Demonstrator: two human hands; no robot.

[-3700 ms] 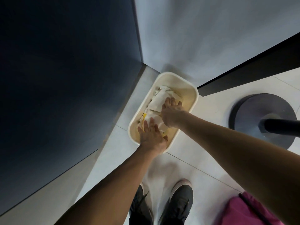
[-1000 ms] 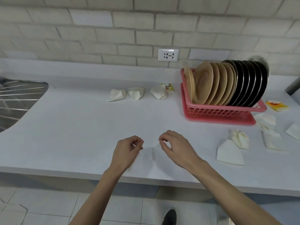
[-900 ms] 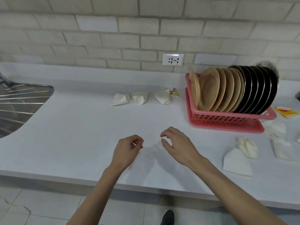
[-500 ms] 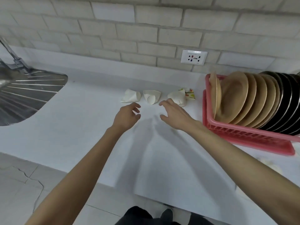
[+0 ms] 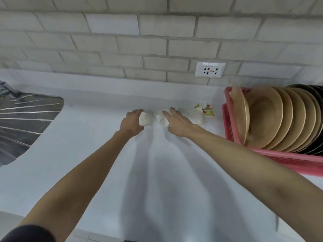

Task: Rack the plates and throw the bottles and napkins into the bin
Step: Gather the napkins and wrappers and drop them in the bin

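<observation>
White napkins, three in a row plus one printed napkin, lie on the counter left of one pink rack of plates. I see my left grip clamped on the leftmost napkin. My right grip presses, fingers spread, on the middle napkin, the third napkin just beside it.

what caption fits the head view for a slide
Both hands reach crumpled napkins on the white counter beside a pink rack of plates.
</observation>
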